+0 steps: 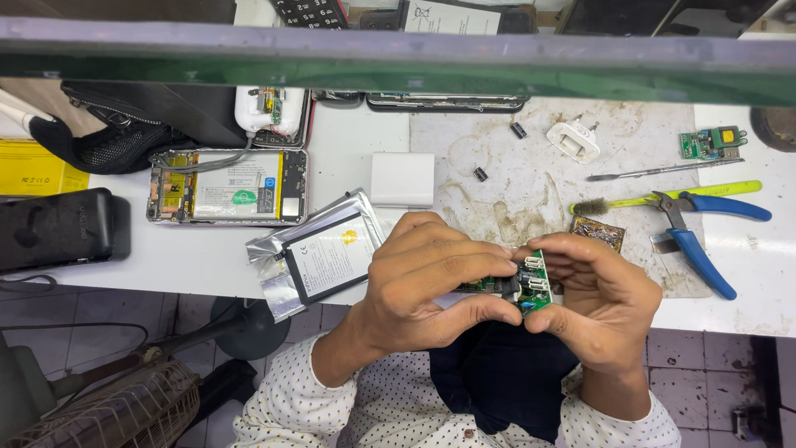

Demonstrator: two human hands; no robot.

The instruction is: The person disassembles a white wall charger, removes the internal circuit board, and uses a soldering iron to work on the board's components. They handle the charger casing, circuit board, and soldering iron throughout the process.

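- Holding a small green circuit board point(531, 286) between both hands, the person keeps it raised over the near edge of the white surface point(199, 249), just above the lap.
- Left hand point(431, 278) curls over the board's left end, fingers folded down and thumb underneath, pinching it.
- Right hand point(601, 303) pinches the right end, fingertips on top near the pale connectors, thumb below.
- Doing this well, I judge, means gripping by the edges only, keeping pressure off the black and white components, and holding the wrists steady and close to the body.
- Blue-handled cutters point(701, 236), a yellow-handled brush point(663, 199) and a metal spudger point(663, 171) lie to the right, well apart from the hands.
- Close on the left lies a battery on a silver foil pouch point(319, 253); an opened phone point(228, 187) lies farther back.
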